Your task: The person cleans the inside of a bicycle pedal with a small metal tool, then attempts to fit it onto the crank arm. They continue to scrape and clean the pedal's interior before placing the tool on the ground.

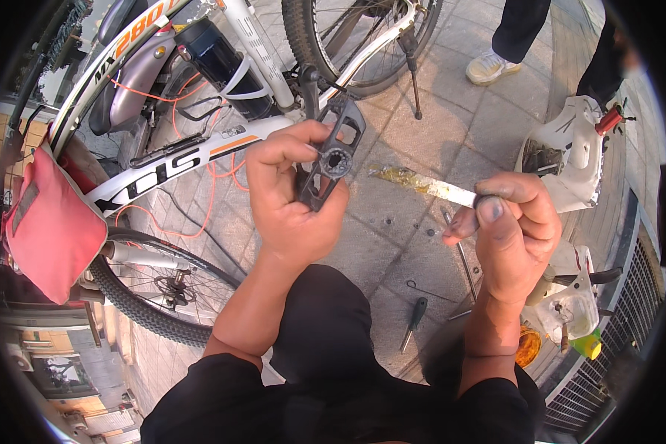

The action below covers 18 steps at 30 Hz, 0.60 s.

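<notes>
My left hand (285,189) is closed around a black bicycle pedal (337,164), held up on edge. The pedal's round hole at its middle faces right, toward the other hand. In my right hand (516,233), a thin flat metal strip (451,192) is pinched between thumb and fingers. Yellowish grease coats the strip's far end, which points left at the pedal without touching it. Dark smudges mark the right fingertips. Close to the left hand stands a white bicycle frame (233,139) with a crank arm (311,92) just behind the pedal.
On the paving lie a dark-handled screwdriver (416,317) and a long metal rod (462,255). Cut-open white plastic containers (581,174) stand at right, near an orange tub (528,346) and a metal grate (607,355). Another person's shoe (492,68) is at the back. An orange cord (213,192) trails under the bicycle.
</notes>
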Each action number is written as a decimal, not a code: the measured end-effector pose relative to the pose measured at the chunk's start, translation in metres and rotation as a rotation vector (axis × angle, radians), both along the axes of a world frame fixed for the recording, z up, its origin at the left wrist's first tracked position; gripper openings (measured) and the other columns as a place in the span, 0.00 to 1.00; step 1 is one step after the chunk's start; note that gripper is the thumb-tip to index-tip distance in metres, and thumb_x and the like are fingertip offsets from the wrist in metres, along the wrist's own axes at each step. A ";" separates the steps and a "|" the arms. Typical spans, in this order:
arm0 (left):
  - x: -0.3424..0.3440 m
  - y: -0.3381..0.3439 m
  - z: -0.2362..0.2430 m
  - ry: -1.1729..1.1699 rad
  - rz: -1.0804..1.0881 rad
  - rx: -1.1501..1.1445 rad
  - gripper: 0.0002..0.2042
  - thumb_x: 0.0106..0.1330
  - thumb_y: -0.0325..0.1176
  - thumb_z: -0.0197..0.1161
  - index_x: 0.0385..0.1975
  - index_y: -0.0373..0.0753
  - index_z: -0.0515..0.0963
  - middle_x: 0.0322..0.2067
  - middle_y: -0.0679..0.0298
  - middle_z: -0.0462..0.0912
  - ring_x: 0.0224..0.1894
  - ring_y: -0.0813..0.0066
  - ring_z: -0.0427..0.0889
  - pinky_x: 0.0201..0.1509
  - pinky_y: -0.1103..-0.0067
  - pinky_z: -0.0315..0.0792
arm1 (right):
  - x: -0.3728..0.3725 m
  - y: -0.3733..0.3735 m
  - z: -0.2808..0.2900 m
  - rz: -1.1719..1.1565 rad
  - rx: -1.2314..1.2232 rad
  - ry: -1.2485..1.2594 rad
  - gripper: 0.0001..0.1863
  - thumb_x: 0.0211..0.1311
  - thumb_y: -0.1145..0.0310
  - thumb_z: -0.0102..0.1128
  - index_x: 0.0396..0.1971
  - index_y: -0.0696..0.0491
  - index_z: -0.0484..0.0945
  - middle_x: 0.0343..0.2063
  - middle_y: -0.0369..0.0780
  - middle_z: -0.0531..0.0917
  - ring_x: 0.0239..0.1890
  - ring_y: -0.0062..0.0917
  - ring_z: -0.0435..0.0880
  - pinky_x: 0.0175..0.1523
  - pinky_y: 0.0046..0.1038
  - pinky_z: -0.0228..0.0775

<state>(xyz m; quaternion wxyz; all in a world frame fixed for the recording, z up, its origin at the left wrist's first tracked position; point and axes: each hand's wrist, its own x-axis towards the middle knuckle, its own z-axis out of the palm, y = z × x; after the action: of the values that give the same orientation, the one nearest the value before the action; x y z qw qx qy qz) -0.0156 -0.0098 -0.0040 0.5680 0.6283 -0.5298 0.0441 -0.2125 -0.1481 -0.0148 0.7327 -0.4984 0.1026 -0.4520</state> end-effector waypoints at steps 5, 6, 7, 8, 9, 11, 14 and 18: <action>0.006 -0.003 -0.003 0.010 -0.063 -0.086 0.26 0.59 0.10 0.64 0.50 0.40 0.59 0.52 0.48 0.76 0.56 0.64 0.79 0.63 0.70 0.73 | -0.001 0.009 0.005 -0.090 -0.111 0.023 0.07 0.73 0.77 0.62 0.45 0.64 0.79 0.31 0.44 0.88 0.32 0.22 0.88 0.42 0.25 0.82; 0.005 -0.003 -0.003 -0.007 -0.065 -0.091 0.26 0.61 0.11 0.64 0.50 0.41 0.59 0.52 0.49 0.76 0.56 0.66 0.78 0.63 0.70 0.72 | -0.001 0.009 0.005 -0.095 -0.160 0.039 0.07 0.72 0.78 0.62 0.46 0.64 0.79 0.32 0.44 0.88 0.34 0.22 0.88 0.42 0.25 0.82; 0.004 -0.003 -0.002 -0.025 -0.068 -0.095 0.25 0.63 0.11 0.65 0.50 0.42 0.58 0.52 0.50 0.76 0.57 0.67 0.78 0.63 0.71 0.72 | -0.002 0.009 0.004 -0.100 -0.209 0.055 0.08 0.72 0.78 0.62 0.46 0.64 0.79 0.32 0.45 0.88 0.35 0.23 0.89 0.43 0.24 0.82; 0.004 -0.003 -0.001 -0.045 -0.062 -0.099 0.26 0.64 0.13 0.66 0.50 0.43 0.58 0.51 0.51 0.76 0.55 0.68 0.77 0.62 0.71 0.72 | -0.001 0.011 0.002 -0.094 -0.211 0.034 0.08 0.71 0.79 0.63 0.47 0.64 0.80 0.34 0.45 0.89 0.37 0.23 0.89 0.45 0.25 0.81; 0.003 -0.003 -0.001 -0.043 -0.060 -0.101 0.26 0.63 0.12 0.66 0.50 0.43 0.58 0.52 0.51 0.76 0.55 0.68 0.78 0.61 0.72 0.73 | 0.000 0.010 0.002 -0.105 -0.253 0.040 0.08 0.71 0.79 0.63 0.46 0.64 0.80 0.34 0.45 0.89 0.37 0.24 0.89 0.44 0.26 0.81; 0.003 -0.002 -0.001 -0.041 -0.056 -0.103 0.26 0.63 0.12 0.66 0.50 0.43 0.58 0.52 0.51 0.76 0.54 0.69 0.78 0.61 0.72 0.73 | 0.000 0.008 0.003 -0.126 -0.337 0.052 0.07 0.70 0.79 0.64 0.45 0.65 0.81 0.34 0.46 0.89 0.36 0.26 0.90 0.44 0.27 0.81; 0.002 -0.001 -0.003 0.000 -0.057 -0.119 0.27 0.57 0.09 0.63 0.50 0.40 0.59 0.53 0.47 0.75 0.58 0.58 0.80 0.65 0.65 0.73 | 0.002 0.003 0.003 -0.169 -0.428 0.015 0.08 0.68 0.80 0.65 0.44 0.64 0.83 0.35 0.47 0.88 0.36 0.29 0.89 0.43 0.28 0.81; 0.003 -0.001 -0.002 -0.016 -0.051 -0.130 0.26 0.59 0.10 0.64 0.50 0.41 0.59 0.53 0.49 0.75 0.59 0.61 0.80 0.64 0.67 0.73 | 0.002 0.002 0.007 -0.210 -0.533 0.023 0.09 0.66 0.79 0.67 0.45 0.63 0.84 0.37 0.48 0.87 0.36 0.30 0.89 0.43 0.29 0.81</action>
<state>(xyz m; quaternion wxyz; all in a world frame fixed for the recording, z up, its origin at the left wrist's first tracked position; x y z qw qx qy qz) -0.0127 -0.0112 -0.0062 0.6043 0.5758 -0.5463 0.0691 -0.2108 -0.1461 -0.0078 0.5239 -0.6651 0.0394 -0.5307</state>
